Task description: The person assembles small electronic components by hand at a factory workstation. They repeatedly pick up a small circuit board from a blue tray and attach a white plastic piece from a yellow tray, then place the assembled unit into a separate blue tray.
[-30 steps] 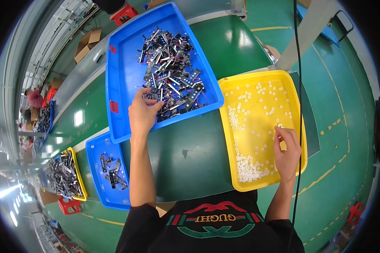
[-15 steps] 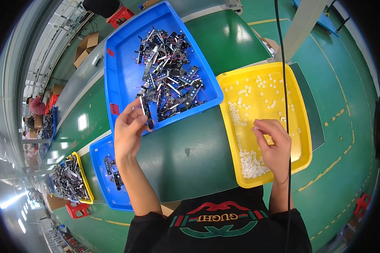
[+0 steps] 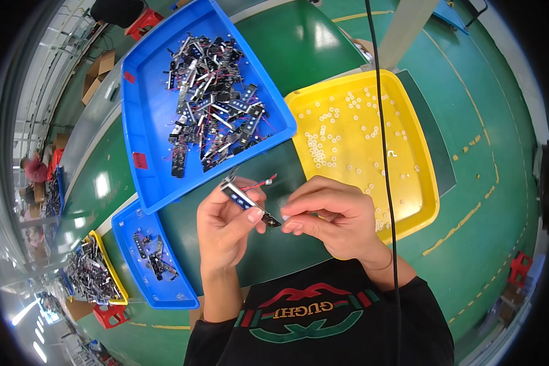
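Note:
My left hand [image 3: 222,229] grips a narrow black circuit strip [image 3: 243,199] with pale square parts along it and thin red and black wires. The strip slants down to the right, in front of my body. Beside its lower end, my right hand [image 3: 341,222] pinches a small white piece [image 3: 285,218], mostly hidden by the fingertips. Whether that piece touches the strip I cannot tell. Many loose white rings [image 3: 316,149] lie scattered in the yellow tray [image 3: 416,195] to the right. A heap of similar strips [image 3: 210,97] fills the middle of the large blue tray [image 3: 149,116].
A smaller blue tray [image 3: 171,294] at left holds several strips [image 3: 155,256]. Farther left stands a yellow bin [image 3: 117,274] piled with parts. A black cable [image 3: 382,122] hangs across the yellow tray. The dark green tabletop [image 3: 274,253] lies beneath my hands.
My left hand has brought the strip from the large blue tray's near edge toward my body. My right hand has left the yellow tray and moved left to the strip's end.

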`<state>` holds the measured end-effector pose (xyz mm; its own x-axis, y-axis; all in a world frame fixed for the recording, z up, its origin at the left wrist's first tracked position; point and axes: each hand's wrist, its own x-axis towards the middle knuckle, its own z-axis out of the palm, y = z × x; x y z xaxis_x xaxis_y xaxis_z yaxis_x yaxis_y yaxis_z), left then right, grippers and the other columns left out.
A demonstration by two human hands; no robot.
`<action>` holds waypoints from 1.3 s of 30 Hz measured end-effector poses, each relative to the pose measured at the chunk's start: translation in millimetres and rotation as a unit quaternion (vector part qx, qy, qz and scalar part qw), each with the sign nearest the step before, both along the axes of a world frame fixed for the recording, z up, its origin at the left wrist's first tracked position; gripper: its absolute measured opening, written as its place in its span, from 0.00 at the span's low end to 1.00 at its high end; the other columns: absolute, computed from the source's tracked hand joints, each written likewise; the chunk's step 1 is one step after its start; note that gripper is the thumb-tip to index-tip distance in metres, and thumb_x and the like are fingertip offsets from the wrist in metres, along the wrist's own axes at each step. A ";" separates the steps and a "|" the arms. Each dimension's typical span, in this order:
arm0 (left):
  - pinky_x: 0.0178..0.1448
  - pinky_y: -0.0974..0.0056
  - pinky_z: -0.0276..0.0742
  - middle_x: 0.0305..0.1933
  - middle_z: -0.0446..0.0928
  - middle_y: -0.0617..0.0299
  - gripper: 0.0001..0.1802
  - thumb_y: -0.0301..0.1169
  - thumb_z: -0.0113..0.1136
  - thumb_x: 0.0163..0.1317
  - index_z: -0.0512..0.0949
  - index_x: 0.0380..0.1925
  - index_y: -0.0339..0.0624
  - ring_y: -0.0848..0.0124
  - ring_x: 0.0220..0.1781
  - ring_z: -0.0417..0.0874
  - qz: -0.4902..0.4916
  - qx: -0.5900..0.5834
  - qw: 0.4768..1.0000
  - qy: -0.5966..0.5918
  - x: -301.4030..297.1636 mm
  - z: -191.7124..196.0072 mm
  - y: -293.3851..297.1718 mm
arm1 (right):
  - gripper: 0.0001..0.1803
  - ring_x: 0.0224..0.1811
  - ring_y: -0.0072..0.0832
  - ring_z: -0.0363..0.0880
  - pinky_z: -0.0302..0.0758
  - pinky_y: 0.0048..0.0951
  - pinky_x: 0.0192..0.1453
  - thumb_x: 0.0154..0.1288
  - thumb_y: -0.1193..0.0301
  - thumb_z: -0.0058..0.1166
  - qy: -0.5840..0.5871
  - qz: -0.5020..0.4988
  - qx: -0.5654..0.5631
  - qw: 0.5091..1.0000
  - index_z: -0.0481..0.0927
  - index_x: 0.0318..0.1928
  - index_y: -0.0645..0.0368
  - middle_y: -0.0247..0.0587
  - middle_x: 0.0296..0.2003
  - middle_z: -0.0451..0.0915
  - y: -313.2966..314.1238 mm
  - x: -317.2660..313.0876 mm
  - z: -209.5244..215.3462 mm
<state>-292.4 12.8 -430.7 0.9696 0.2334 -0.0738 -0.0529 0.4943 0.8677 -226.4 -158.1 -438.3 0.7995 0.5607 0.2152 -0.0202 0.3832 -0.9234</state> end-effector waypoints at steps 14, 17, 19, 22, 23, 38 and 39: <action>0.41 0.68 0.78 0.37 0.78 0.56 0.23 0.13 0.65 0.49 0.77 0.48 0.27 0.71 0.38 0.80 -0.011 0.081 0.996 -0.038 -11.2 11.3 -18.5 | 0.12 0.31 0.25 0.77 0.73 0.22 0.33 0.55 0.85 0.60 -0.092 -0.139 0.022 0.986 0.81 0.42 0.68 0.43 0.35 0.79 -0.1 -2.9 -1.9; 0.42 0.66 0.78 0.39 0.77 0.55 0.22 0.11 0.65 0.48 0.78 0.47 0.28 0.70 0.38 0.80 0.002 0.103 0.994 -0.048 -12.3 12.8 -22.5 | 0.12 0.32 0.26 0.76 0.72 0.22 0.34 0.57 0.83 0.59 -0.090 -0.144 0.007 0.985 0.81 0.44 0.67 0.43 0.35 0.79 1.4 -3.0 -0.7; 0.43 0.66 0.78 0.39 0.77 0.54 0.21 0.11 0.65 0.48 0.78 0.45 0.28 0.69 0.38 0.80 0.008 0.129 0.990 -0.050 -12.7 13.3 -21.9 | 0.12 0.32 0.25 0.76 0.72 0.23 0.34 0.58 0.82 0.58 -0.159 -0.138 -0.022 0.977 0.81 0.45 0.67 0.43 0.35 0.78 -0.3 1.8 -1.0; 0.43 0.66 0.78 0.39 0.77 0.53 0.20 0.11 0.65 0.47 0.79 0.44 0.28 0.69 0.38 0.80 0.007 0.183 0.982 -0.043 -13.2 14.4 -18.7 | 0.12 0.32 0.25 0.75 0.71 0.23 0.34 0.59 0.81 0.58 -0.208 -0.119 -0.035 0.970 0.81 0.45 0.66 0.42 0.36 0.77 -4.5 5.6 -2.3; 0.43 0.66 0.78 0.39 0.77 0.53 0.19 0.12 0.65 0.47 0.79 0.43 0.29 0.69 0.37 0.80 0.012 0.204 0.978 -0.035 -13.0 16.8 -19.1 | 0.11 0.32 0.25 0.75 0.71 0.23 0.34 0.60 0.81 0.58 -0.210 -0.117 -0.028 0.970 0.81 0.44 0.66 0.42 0.36 0.77 -4.2 6.1 -3.6; 0.33 0.70 0.71 0.31 0.78 0.57 0.17 0.17 0.69 0.43 0.84 0.38 0.35 0.71 0.31 0.78 0.029 0.440 0.894 -0.073 -12.4 23.2 -19.1 | 0.09 0.29 0.23 0.72 0.70 0.20 0.33 0.59 0.81 0.57 -0.197 -0.118 -0.002 0.973 0.77 0.41 0.65 0.43 0.36 0.73 -0.6 2.3 -7.2; 0.33 0.70 0.71 0.31 0.78 0.57 0.17 0.17 0.69 0.43 0.84 0.37 0.35 0.71 0.31 0.78 0.026 0.442 0.893 -0.074 -12.4 23.1 -18.9 | 0.10 0.29 0.23 0.72 0.70 0.20 0.33 0.59 0.81 0.57 -0.189 -0.115 0.002 0.975 0.77 0.42 0.65 0.43 0.36 0.73 -0.1 1.0 -8.8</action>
<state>-304.8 -6.1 -407.6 0.9395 0.1823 0.2899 -0.2022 -0.3878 0.8993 -225.4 -158.3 -447.1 0.7663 0.3751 0.5216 0.4087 0.3418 -0.8462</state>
